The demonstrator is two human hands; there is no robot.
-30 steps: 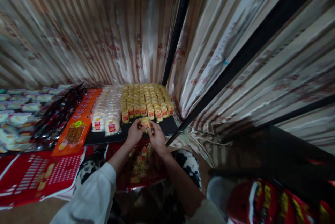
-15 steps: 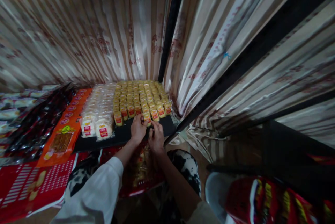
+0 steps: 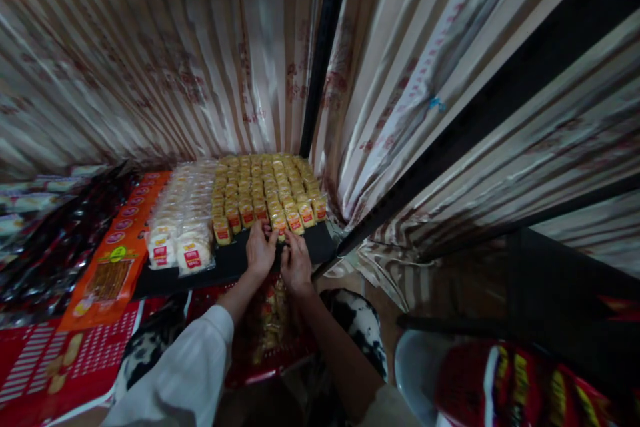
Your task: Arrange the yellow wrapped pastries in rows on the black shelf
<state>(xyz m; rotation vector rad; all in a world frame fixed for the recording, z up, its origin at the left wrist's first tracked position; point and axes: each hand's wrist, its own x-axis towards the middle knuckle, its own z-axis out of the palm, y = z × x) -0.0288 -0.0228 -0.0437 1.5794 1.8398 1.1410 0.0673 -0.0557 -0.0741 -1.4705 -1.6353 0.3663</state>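
My left hand (image 3: pixel 261 248) and my right hand (image 3: pixel 297 263) meet at the front of a block of small yellow wrapped snacks with red labels. Between my fingertips is one wrapped snack (image 3: pixel 279 230), at the front end of its row on the black shelf (image 3: pixel 230 256). Each hand has its fingers curled in against a side of that snack. Behind it, several tight rows of the same yellow snacks (image 3: pixel 257 177) run back to the curtain. White wrapped snacks (image 3: pixel 193 255) stand in rows to the left of them.
Left of the white snacks lie an orange packet (image 3: pixel 113 267) and dark shiny packets (image 3: pixel 60 247). Below the shelf is a red basket (image 3: pixel 265 370) with yellow packs. Black metal posts (image 3: pixel 325 47) stand before a striped curtain (image 3: pixel 210 80). Red packages (image 3: pixel 515 380) sit at lower right.
The view has shifted slightly, so the shelf's left side appears a little lower and further left. My hands remain at the same front snack, with only slight finger movement.
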